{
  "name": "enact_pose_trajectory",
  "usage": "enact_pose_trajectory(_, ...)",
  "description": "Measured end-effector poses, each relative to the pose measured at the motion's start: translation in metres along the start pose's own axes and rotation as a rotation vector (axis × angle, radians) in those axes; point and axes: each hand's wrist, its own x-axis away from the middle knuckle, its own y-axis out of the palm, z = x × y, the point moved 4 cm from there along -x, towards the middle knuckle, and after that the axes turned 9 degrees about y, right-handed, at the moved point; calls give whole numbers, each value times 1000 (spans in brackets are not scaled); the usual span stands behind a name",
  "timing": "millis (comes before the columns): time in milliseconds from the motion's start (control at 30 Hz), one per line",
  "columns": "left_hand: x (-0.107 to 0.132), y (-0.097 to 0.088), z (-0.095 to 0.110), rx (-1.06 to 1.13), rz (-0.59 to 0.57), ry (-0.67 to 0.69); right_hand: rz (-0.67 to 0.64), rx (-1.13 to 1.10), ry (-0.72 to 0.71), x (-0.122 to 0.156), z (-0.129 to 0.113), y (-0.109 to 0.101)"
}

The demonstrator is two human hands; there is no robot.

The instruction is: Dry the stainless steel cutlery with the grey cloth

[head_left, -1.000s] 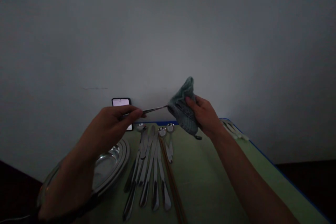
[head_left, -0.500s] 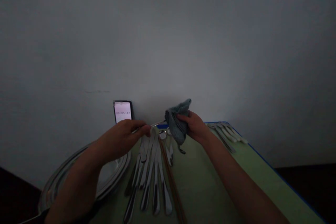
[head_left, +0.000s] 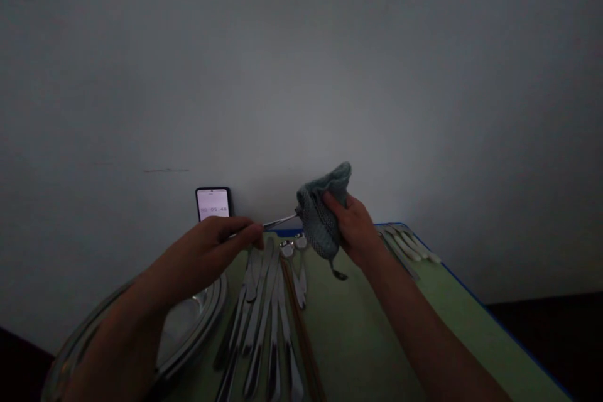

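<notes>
My left hand (head_left: 226,242) pinches one end of a thin metal utensil (head_left: 281,221); its far end goes into a blue-grey cloth (head_left: 320,217), so I cannot tell its kind. My right hand (head_left: 351,223) is closed around that cloth, thumb on top, with a small loop dangling below. Under the hands lies a bunch of metal knives (head_left: 257,333), handles toward me. Beside them are wooden chopsticks (head_left: 301,333) and two small spoons (head_left: 301,270).
A lit phone (head_left: 213,202) showing a timer leans on the wall. Round metal trays (head_left: 207,320) are stacked at left, partly behind my left arm. White-handled cutlery (head_left: 412,244) lies at the far right of the green table (head_left: 367,339), which has a blue edge.
The cloth and my right hand have shifted slightly, and a little more of the utensil shows between the hands. The whole view has moved a little. Both hands keep their hold.
</notes>
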Motion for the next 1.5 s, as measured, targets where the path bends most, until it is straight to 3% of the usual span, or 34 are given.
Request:
enact_pose_trajectory(133, -3, 8, 11, -89, -48, 4, 139, -370, 114, -1, 33, 16)
enact_pose_trajectory(300, -9, 25, 23, -305, -79, -12, 123, -389, 247, -4, 55, 18)
enact_pose_trajectory(400, -10, 26, 22, -301, -66, 9, 80, -321, 265, -8, 45, 7)
enact_pose_trajectory(533, -5, 10, 13, -187, -31, 23, -33, -174, 255, -5, 11, -13)
enact_pose_trajectory(633, -3, 1, 6, -129, -25, 27, -271, 180, 190, 3, -11, -18)
enact_pose_trajectory(667, -2, 0, 4, -118, -18, 24, -285, 281, 154, 5, -15, -20)
enact_pose_trajectory(800, -4, 2, 1, -103, 2, 5, -242, 551, 45, 6, -20, -25)
enact_pose_trajectory(933, -5, 4, 0, -99, -3, -25, -237, 705, 24, 3, -16, -23)
enact_pose_trajectory(1233, -5, 6, 3, -88, -32, -44, -187, 551, -15, 2, -13, -24)
enact_pose_trajectory(1500, -5, 7, 4, -140, -7, -35, -130, 696, -55, 4, -19, -23)
